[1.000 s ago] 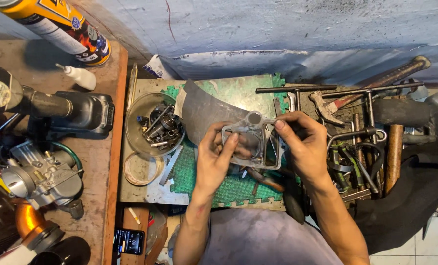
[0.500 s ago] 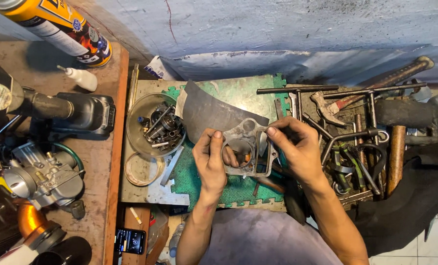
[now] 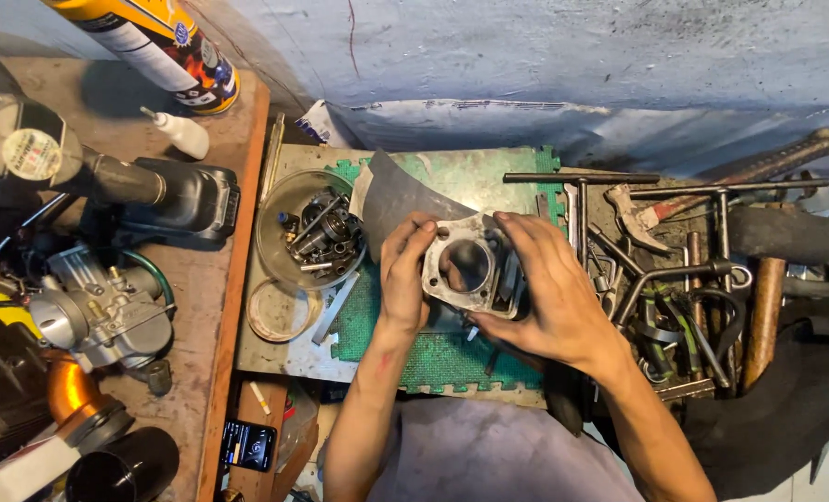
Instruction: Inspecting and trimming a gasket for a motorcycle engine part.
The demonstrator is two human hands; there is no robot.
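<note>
Head view: looked straight down on a cluttered workbench.
Tabletop [image 3: 238, 279]: worn wood on the left, carrying a carburettor [image 3: 98, 311] and a dark motor-like unit [image 3: 168, 195].
Green mat [image 3: 433, 358]: foam, lying on a metal sheet in the middle, under both hands.
Tool pile [image 3: 675, 279]: T-handled wrenches, a hammer and bent rods heaped to the right of the mat.
Spray can [image 3: 159, 42]: lay tilted at the upper left corner.
Clear bowl [image 3: 280, 251]: stood left of the mat, filled with small dark screws and parts.
Metal cylinder block [image 3: 470, 270]: grey casting with a round bore facing up, held above the mat's centre.
Left hand [image 3: 405, 279]: fingers curled around the block's left edge, gripping it.
Right hand [image 3: 549, 297]: fingers spread over the block's right side, clasping it.
Grey gasket sheet [image 3: 396, 204]: curved, lying just behind the block.
Small white bottle [image 3: 182, 135]: lay near the can.
</note>
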